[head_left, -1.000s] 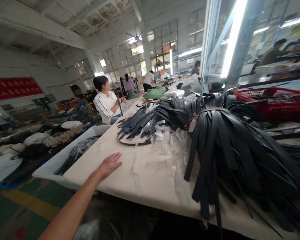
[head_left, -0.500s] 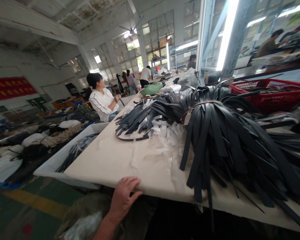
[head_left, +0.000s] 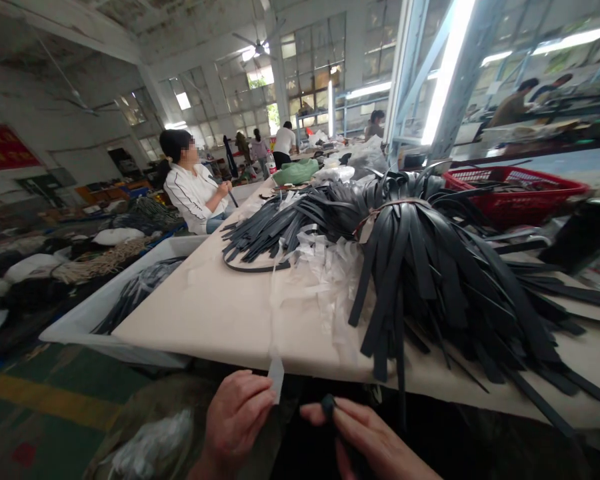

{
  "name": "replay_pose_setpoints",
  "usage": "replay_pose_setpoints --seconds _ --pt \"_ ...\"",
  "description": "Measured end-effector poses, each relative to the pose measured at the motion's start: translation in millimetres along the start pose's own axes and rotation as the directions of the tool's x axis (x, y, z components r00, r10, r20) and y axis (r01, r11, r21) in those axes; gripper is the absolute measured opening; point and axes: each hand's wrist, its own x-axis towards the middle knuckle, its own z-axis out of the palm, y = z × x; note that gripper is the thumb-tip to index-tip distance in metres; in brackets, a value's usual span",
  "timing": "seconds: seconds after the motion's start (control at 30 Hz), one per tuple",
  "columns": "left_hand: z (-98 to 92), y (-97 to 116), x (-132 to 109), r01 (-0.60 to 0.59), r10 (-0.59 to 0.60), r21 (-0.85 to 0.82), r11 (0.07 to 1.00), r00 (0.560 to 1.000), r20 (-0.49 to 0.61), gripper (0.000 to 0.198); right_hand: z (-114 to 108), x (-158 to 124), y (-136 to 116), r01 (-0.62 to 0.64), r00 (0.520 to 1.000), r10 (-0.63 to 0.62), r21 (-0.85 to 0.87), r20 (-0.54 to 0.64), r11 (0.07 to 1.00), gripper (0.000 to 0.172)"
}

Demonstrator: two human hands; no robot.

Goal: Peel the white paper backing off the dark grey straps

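At the front edge of the table, my left hand pinches the end of a thin whitish strip, which looks like backing film and trails up onto the tabletop. To its right, my right hand closes around a dark strap with its end curled at the fingertips. Most of this strap is lost against the dark area below the table. A large tied bundle of dark grey straps lies on the right of the table, its loose ends hanging over the front edge.
Crumpled whitish film strips lie beside the bundle. Left of the table stands a white bin holding more dark straps. A red basket sits at the back right. A seated person works across the table's left side.
My right hand has come into view, holding a dark strap. My left hand, earlier resting at the table edge, now pinches the whitish strip. The camera view has shifted slightly.
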Motion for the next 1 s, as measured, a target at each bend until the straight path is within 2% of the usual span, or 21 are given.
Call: replay_pose_setpoints --seconds 0.1,0.27,0.3,0.33,0.37,0.4,0.43,0.47,0.5,0.53,0.57,0.6,0.63,0.73,0.8,0.93,1.0 --pt "-4.3 6.2 -0.9 -0.062 0.061 0.023 0.998 0.997 0.048 0.020 17.6 39.5 -20.8 0.020 0.996 -0.021 0.012 0.091 1.000 0.067" --pt "-2.2 12.6 -15.5 -0.047 0.049 -0.035 0.998 0.996 0.072 0.021 27.6 73.8 -17.7 0.008 0.996 -0.001 -0.077 0.084 0.997 0.065" --pt "-0.7 14.9 -19.5 0.000 0.005 -0.068 0.998 0.998 0.065 0.019 27.4 76.3 -15.8 0.005 0.998 0.000 -0.087 0.062 0.996 0.062" --pt "1.0 17.5 -23.3 0.097 -0.091 -0.119 0.988 0.995 0.050 0.016 26.7 77.4 -14.5 0.009 0.999 -0.005 -0.103 0.036 0.995 0.059" --pt "2.9 20.3 -26.5 0.241 -0.239 -0.196 0.950 0.970 0.037 0.019 25.9 77.3 -13.9 0.017 1.000 -0.016 -0.123 0.007 0.992 0.057" --pt "4.8 23.0 -28.8 0.416 -0.422 -0.301 0.858 0.905 0.049 0.030 24.9 76.3 -14.1 0.027 0.999 -0.030 -0.149 -0.019 0.989 0.054" --pt "6.7 25.3 -29.8 0.584 -0.595 -0.415 0.698 0.795 0.118 0.044 24.0 74.4 -14.9 0.036 0.998 -0.044 -0.177 -0.039 0.984 0.051" --pt "8.5 27.0 -29.1 0.712 -0.707 -0.506 0.487 0.661 0.250 0.057 23.4 72.1 -16.2 0.044 0.997 -0.056 -0.206 -0.052 0.978 0.048" --pt "10.2 28.1 -26.8 0.790 -0.735 -0.550 0.271 0.539 0.412 0.065 23.0 69.6 -17.8 0.051 0.996 -0.067 -0.235 -0.060 0.971 0.045" --pt "11.8 28.6 -23.1 0.831 -0.694 -0.547 0.098 0.451 0.561 0.067 23.0 67.1 -19.4 0.058 0.995 -0.077 -0.262 -0.062 0.963 0.042" --pt "13.4 28.7 -18.2 0.856 -0.623 -0.516 -0.014 0.396 0.674 0.063 23.3 64.8 -20.9 0.065 0.995 -0.086 -0.286 -0.059 0.956 0.040" --pt "14.9 28.6 -12.8 0.878 -0.560 -0.475 -0.068 0.360 0.746 0.056 23.7 63.0 -22.2 0.074 0.994 -0.095 -0.308 -0.054 0.949 0.038" --pt "16.6 28.5 -7.3 0.896 -0.524 -0.438 -0.079 0.336 0.783 0.047 24.0 61.7 -23.4 0.082 0.993 -0.103 -0.327 -0.049 0.942 0.037" --pt "22.5 29.3 5.4 0.922 -0.522 -0.377 -0.084 0.282 0.805 0.032 21.9 59.2 -25.7 0.097 0.991 -0.125 -0.359 -0.056 0.928 0.038" --pt "27.9 30.4 9.6 0.893 -0.550 -0.407 -0.192 0.245 0.798 0.031 16.3 56.3 -25.9 0.099 0.985 -0.143 -0.362 -0.096 0.927 0.042" --pt "41.9 31.8 13.7 0.644 -0.635 -0.575 -0.505 0.174 0.753 0.034 2.6 37.9 -19.5 0.054 0.970 -0.144 -0.401 -0.198 0.915 0.048" --pt "49.1 32.9 16.6 0.513 -0.670 -0.625 -0.589 0.123 0.732 0.039 0.9 24.0 -13.5 0.013 0.977 -0.107 -0.452 -0.183 0.892 0.045"
